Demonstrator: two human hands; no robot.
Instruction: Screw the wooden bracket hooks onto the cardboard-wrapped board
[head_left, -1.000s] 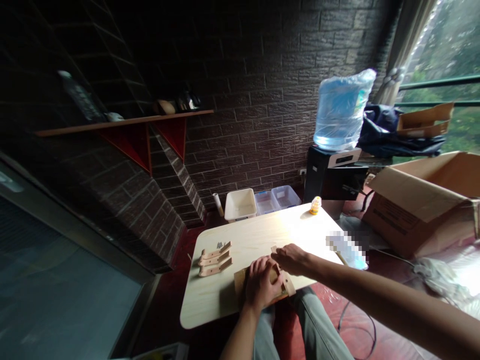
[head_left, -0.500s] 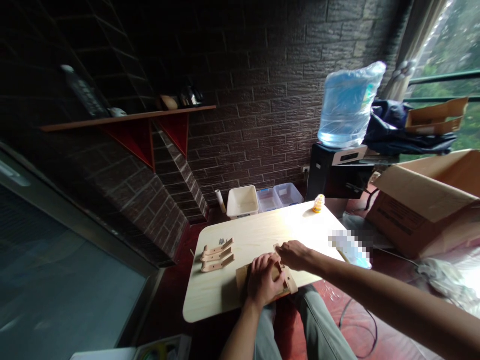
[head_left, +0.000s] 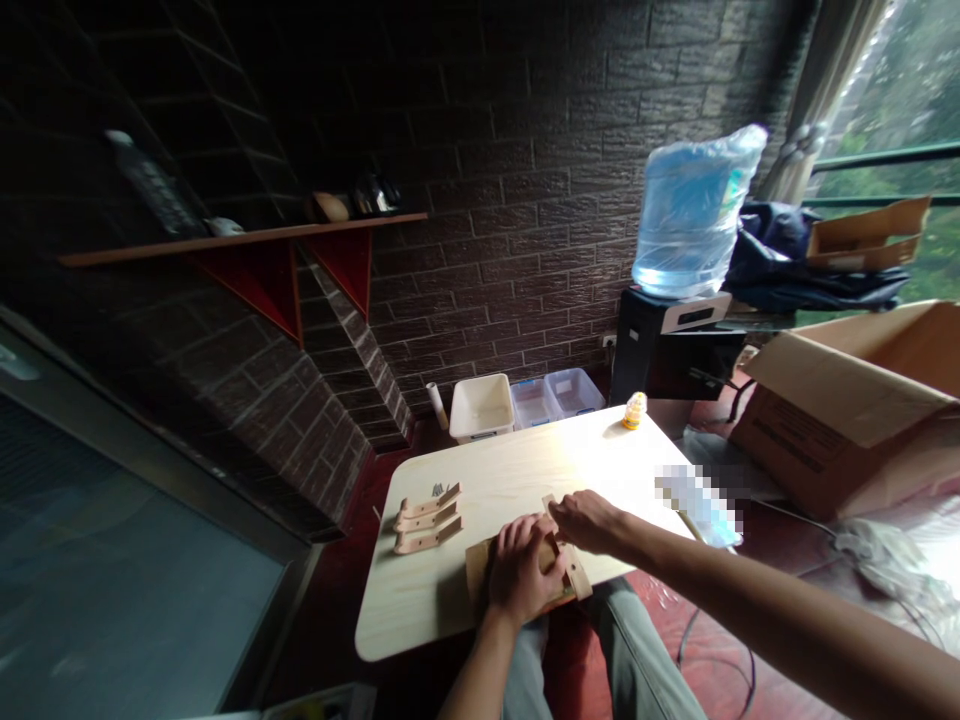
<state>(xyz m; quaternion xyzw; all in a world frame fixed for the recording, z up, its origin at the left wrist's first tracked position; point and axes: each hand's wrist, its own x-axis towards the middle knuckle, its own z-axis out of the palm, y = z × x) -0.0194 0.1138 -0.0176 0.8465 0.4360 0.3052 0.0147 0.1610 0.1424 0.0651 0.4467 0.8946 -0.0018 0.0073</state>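
Observation:
A brown, box-like block (head_left: 478, 578) lies at the near edge of the pale wooden table (head_left: 420, 620). My left hand (head_left: 523, 565) is wrapped over its top and grips it, covering much of it. Along the block's right side runs a light wooden strip (head_left: 577, 578) with a hole in it. My right hand (head_left: 587, 520) is closed in a fist at the strip's far end; whatever lies inside the fingers is hidden. To the left on the table are several similar wooden pieces with angled ends (head_left: 429, 540), with a small pile of dark screws or nails (head_left: 439, 490) behind them.
A small orange-and-clear bottle (head_left: 634, 410) stands at the table's far right corner. Behind the table sit a cream bin (head_left: 482, 405) and clear plastic bins (head_left: 574, 392). A water dispenser (head_left: 637, 345) and an open cardboard box (head_left: 810, 400) stand to the right.
The whole view has shifted slightly, so the table sits a little further left and lower. Both hands keep nearly the same places on the block and strip.

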